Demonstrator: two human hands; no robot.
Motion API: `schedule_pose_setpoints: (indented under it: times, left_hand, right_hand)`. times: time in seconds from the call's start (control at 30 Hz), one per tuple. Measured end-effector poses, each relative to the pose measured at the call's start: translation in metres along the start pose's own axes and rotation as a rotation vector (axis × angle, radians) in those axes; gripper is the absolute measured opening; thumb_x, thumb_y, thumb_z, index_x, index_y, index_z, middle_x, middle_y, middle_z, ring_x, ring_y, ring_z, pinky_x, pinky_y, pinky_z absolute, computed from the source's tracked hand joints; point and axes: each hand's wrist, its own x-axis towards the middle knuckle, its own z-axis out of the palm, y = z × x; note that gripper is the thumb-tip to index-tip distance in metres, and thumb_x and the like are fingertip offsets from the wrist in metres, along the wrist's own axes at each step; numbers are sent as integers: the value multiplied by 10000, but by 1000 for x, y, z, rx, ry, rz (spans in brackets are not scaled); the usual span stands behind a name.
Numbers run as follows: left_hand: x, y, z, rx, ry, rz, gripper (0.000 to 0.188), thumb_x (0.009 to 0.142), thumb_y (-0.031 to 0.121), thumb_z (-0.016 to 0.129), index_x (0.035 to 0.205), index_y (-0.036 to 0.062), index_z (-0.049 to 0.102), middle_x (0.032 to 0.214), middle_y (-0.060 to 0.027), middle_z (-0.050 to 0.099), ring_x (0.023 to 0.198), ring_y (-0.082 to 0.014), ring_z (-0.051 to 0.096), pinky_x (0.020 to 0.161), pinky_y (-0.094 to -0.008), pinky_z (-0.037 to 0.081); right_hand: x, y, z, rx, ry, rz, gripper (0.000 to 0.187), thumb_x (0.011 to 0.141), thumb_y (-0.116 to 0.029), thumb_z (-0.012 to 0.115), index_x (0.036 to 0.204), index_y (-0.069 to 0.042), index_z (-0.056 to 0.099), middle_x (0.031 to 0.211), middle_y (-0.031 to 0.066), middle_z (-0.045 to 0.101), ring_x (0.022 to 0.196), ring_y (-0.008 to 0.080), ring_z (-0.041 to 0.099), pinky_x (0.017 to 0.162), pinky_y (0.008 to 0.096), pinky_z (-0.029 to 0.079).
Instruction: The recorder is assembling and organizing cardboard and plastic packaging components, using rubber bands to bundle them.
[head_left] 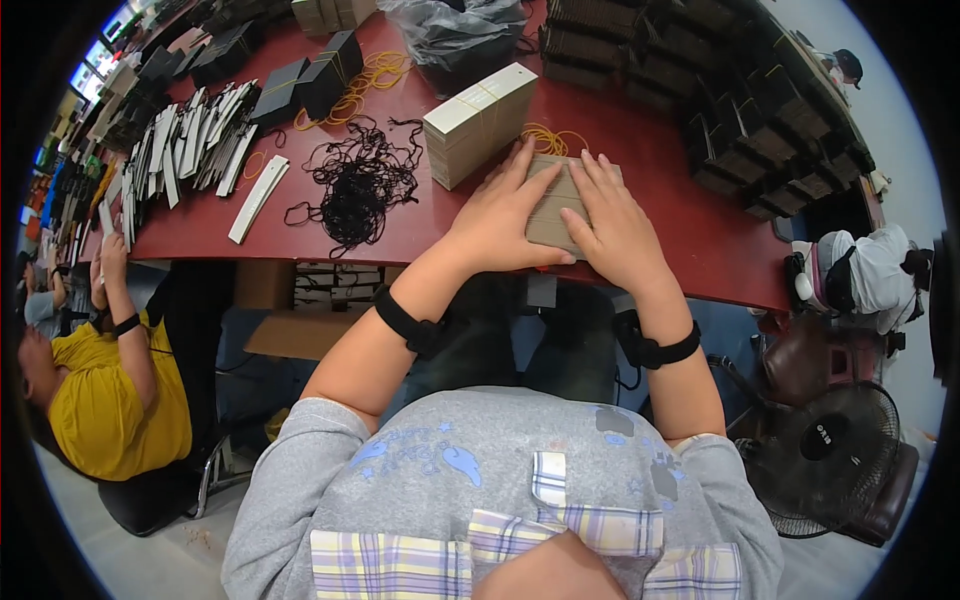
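Head view: I watch left hand (500, 222) and right hand (618, 222), fingers spread, resting on grey-brown card stack (549, 214) near front edge of red table (705, 245); just beyond, banded white-topped card bundle (480, 125), yellow rubber bands (552, 141); farther back, crumpled clear plastic bag (450, 32).

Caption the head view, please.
Left hand and right hand spread over a brownish stack, black cords lying to the left.

Indoor workrm. w/ a long dark-red surface (700, 235) across the middle, pale wall (908, 160) at far R, light-grey floor (190, 550), blk. chair (150, 502) w/ metal legs at L, brown padded chair (795, 355) and blk. fan (825, 460) lower R, bright panes (97, 60), poss. windows, upper L.
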Motion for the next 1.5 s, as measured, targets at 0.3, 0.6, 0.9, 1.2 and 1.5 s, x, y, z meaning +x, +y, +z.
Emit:
schedule_pose_setpoints:
  times: [0.3,0.6,0.9,1.2,1.5]
  left_hand:
    - [0,-5,-7,-94,-44,13,1017,583,431,849,1414,23,428,1527,-242,265,1388,-421,319,1125,-457,312]
    - [-4,-2,-8,-47,-43,-27,995,593,426,838,1419,55,425,1525,-187,276,1381,-399,331,1109,-446,338]
    - [-5,2,-9,-62,-61,-36,992,602,419,841,1425,61,419,1515,-187,280,1375,-394,337,1113,-447,335]
    - [-4,-2,-8,-50,-55,-27,989,604,425,835,1425,64,418,1514,-199,279,1372,-399,339,1109,-452,335]
    - [-6,-4,-10,-52,-37,-26,981,607,415,834,1422,57,422,1515,-209,283,1362,-410,353,1109,-458,335]
  right_hand:
    - [4,-7,-4,0,-73,71,623,920,-403,535,1414,-36,443,1478,191,416,1390,373,360,1106,573,292]
    - [120,49,-24,187,-398,-191,394,745,28,681,1131,-53,666,1107,125,622,1058,318,579,941,401,460]
    - [149,69,-6,58,-633,-301,313,723,-25,729,1020,-111,680,995,82,612,1054,302,562,864,408,475]
    - [151,92,-25,-42,-459,-203,85,796,-6,606,880,-19,608,916,178,629,920,390,602,770,434,483]
    - [242,15,-80,243,-417,232,56,933,-55,568,942,-5,548,769,81,635,711,224,642,662,364,518]
